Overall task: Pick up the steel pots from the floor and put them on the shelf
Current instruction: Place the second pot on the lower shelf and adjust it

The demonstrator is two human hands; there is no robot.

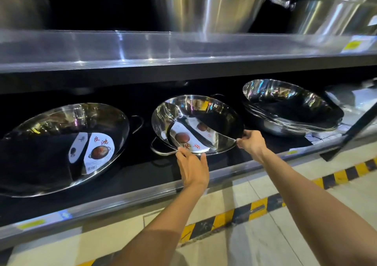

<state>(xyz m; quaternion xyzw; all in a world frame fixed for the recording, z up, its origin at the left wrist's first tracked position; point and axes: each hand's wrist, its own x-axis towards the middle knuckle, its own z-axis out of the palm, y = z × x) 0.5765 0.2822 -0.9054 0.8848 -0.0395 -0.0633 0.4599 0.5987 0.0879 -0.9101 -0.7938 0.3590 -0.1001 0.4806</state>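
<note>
Placement is the step in hand, as I judge it: the pot (196, 123) sits tilted on the lower shelf (142, 186), between a larger pot (61, 147) to its left and a stack of pots (289, 106) to its right, well apart from both. Its open side faces me, and I cannot tell whether it rests on another pan beneath it. My left hand (192, 168) is at the near rim, thumb and fingertips (182, 150) pinching the thin steel edge just beside the wire handle (161, 150); that grip is nearly closed, with only the rim between the fingers. My right hand (252, 142) has the rim on the other side, fingers curled tight on the edge, a narrow pinch as well. Both forearms reach over the shelf lip and the striped floor tape (257, 205) below. What comes next, I think, is to settle the pot so it leans steady, then let go with both hands without it sliding forward. No pots on the floor show from here.
</note>
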